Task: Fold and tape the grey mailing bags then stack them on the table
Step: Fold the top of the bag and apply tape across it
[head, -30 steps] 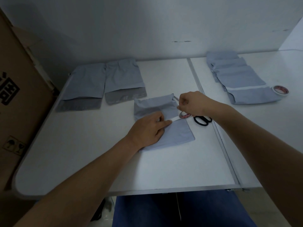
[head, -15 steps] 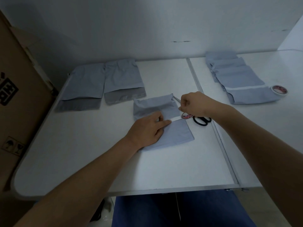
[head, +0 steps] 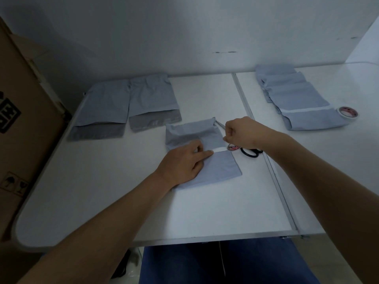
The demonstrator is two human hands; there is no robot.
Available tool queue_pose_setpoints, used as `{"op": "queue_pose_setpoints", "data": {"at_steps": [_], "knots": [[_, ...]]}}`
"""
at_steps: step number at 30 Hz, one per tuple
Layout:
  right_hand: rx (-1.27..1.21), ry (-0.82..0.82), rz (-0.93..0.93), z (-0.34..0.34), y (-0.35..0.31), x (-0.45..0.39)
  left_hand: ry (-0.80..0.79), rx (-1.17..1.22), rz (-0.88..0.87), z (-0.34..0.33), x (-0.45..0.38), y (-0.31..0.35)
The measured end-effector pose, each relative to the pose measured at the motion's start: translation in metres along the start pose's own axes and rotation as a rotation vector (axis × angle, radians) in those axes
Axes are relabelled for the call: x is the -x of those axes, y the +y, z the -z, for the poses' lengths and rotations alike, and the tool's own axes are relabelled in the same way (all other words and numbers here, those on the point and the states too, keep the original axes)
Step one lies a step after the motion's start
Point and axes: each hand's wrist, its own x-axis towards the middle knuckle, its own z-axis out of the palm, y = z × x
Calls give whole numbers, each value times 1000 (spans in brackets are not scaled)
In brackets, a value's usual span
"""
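folded grey plastic mailing bag (head: pixel 223 167): flat on white tabletop (head: pixel 102 181), centre
left hand (head: pixel 184 163): fingers straight, pressing white tape strip (head: pixel 220 149)
right hand (head: pixel 244 133): fingers curled, pinching the strip's end beside tape roll (head: pixel 233 148)

At your nine o'clock stands a tall brown carton (head: pixel 22 128), with black print on its side and small handling marks lower down. It sits just off the left edge of the white table (head: pixel 102 201). A metal seam (head: pixel 274 181) runs from twelve o'clock toward five, splitting the tabletop into two panels. Black scissors (head: pixel 251 153) lie just left of that seam, near the centre. A pale wall (head: pixel 184 33) rises behind, with a few dark scuffs at one o'clock. Blue trousers (head: pixel 225 263) show at six o'clock, below the near edge.
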Motion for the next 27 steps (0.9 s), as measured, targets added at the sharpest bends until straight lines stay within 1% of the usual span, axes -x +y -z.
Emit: {"op": "queue_pose_setpoints", "data": {"at_steps": [7,11,14,18,20,23,27], "knots": [[-12,8,-12,-1,2,2,-28,17,-7,2,0,-1],[-11,14,-12,-2,3,4,-29,9,-52,1,0,-4],[-129,25,-22,-2,6,7,-30,25,-113,-1,-3,-4],[-345,-1,-51,-5,8,10,-54,32,-56,-1,-16,1],[-400,1,-60,-6,8,11,-47,28,-45,-3,-21,3],[-489,-22,-59,-7,8,11,-19,4,-79,-4,-20,4],[-500,-21,-86,-9,11,11,-37,-25,-104,-6,-19,3]]}}
